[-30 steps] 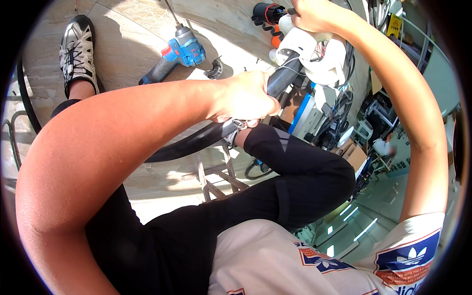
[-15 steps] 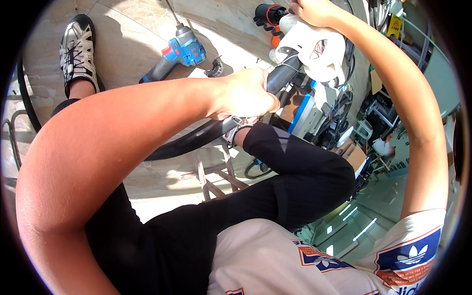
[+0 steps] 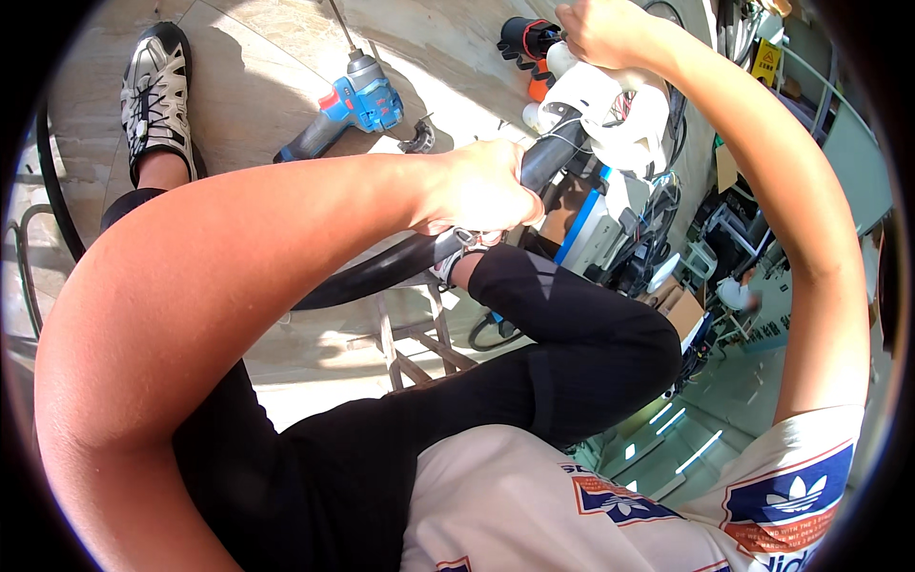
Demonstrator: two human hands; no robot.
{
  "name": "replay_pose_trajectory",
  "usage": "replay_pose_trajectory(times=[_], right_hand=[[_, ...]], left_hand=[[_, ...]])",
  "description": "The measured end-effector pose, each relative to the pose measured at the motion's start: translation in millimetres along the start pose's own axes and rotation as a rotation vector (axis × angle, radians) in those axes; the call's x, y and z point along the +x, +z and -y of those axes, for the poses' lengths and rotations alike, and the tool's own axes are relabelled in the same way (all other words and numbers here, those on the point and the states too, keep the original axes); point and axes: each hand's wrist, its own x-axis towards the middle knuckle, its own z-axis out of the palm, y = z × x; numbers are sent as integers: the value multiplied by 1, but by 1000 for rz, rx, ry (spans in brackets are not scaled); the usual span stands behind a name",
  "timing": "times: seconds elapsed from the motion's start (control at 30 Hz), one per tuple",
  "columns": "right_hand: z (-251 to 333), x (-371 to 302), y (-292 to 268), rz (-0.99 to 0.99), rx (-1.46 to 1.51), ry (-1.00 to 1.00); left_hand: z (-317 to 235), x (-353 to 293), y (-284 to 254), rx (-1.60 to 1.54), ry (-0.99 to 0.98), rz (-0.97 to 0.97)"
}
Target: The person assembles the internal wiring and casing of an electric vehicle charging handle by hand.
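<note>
My left hand [image 3: 486, 186] is wrapped round a thick black hose [image 3: 381, 272]. One end of the hose runs up into a white plastic housing [image 3: 579, 92], where a thin tie circles it; thin wires show inside the housing. At the housing's far end my right hand [image 3: 602, 34] is closed, its fingertips together; what they hold is too small and hidden to name. Just left of it lies a black cup-shaped part with a red rim [image 3: 524, 38]. A metal clamp ring [image 3: 464, 236] sits near the hose below my left hand.
A blue cordless drill [image 3: 357, 105] with a long bit lies on the tiled floor, beside a small black curved part [image 3: 419, 138]. A wooden stool [image 3: 415, 343] stands beneath the hose. Cables, cardboard boxes [image 3: 681, 313] and a yellow sign [image 3: 765, 62] are to the right. A person sits farther back.
The view has shifted slightly. My right hand and the white housing have turned a little against each other; my left hand keeps its hold on the hose.
</note>
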Motion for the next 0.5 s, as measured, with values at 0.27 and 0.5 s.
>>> replay_pose_trajectory(times=[0.27, 0.5], right_hand=[[-4, 19, 13, 333, 229, 282], [16, 8, -25, 309, -139, 89]], left_hand=[[0, 4, 0, -12, 24, -2], [2, 7, 1, 83, -4, -44]])
